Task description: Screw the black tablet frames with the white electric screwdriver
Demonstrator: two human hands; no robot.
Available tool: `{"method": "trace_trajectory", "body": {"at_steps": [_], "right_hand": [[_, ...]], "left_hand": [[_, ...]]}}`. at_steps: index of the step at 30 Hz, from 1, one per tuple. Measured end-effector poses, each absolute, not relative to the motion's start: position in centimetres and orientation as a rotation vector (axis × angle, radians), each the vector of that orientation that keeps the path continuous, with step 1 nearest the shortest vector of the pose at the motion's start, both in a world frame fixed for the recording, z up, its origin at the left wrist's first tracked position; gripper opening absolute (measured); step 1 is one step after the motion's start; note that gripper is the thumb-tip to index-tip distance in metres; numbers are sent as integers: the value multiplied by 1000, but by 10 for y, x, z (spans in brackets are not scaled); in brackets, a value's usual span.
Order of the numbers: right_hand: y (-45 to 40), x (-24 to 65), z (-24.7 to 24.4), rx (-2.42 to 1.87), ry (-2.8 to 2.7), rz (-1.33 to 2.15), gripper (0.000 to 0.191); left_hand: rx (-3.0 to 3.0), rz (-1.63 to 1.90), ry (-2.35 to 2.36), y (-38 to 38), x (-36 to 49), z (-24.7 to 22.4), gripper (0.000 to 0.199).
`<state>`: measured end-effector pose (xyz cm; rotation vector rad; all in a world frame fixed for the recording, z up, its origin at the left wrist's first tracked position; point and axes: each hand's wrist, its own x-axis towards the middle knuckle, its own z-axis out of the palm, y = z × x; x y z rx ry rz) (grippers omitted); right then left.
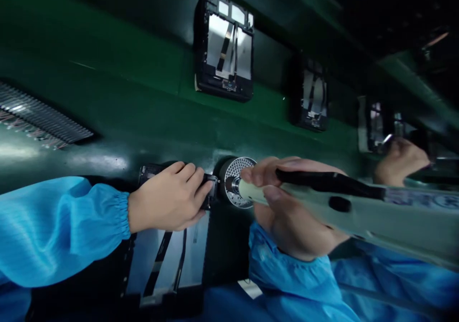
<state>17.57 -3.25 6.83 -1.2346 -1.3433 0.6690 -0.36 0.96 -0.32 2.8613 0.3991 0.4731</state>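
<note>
My left hand lies over the upper edge of an opened tablet, its fingers curled on the black frame. The tablet has a silver inside with dark ribbon cables running along it; my hand hides part of its top. In my right hand is a pale green electric screwdriver with a black lever along its side. Its nose points left, over a round metal dish with a perforated face, just right of the tablet. The bit's tip is too small to make out.
Further back on the green bench stand a thick black stack topped by an opened tablet and a similar one. A row of thin dark parts with wires lies left. Another person's hand is at right.
</note>
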Motion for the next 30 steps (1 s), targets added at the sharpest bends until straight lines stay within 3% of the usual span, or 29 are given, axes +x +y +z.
{"method": "trace_trajectory", "body": {"at_steps": [18, 30], "right_hand": [[-32, 175, 64, -1288, -1346, 647, 27], [-32, 176, 57, -1146, -1374, 680, 33]], "left_hand": [[2846, 574, 409, 7, -2, -5, 52], [2860, 536, 391, 9, -1, -2, 49]]}}
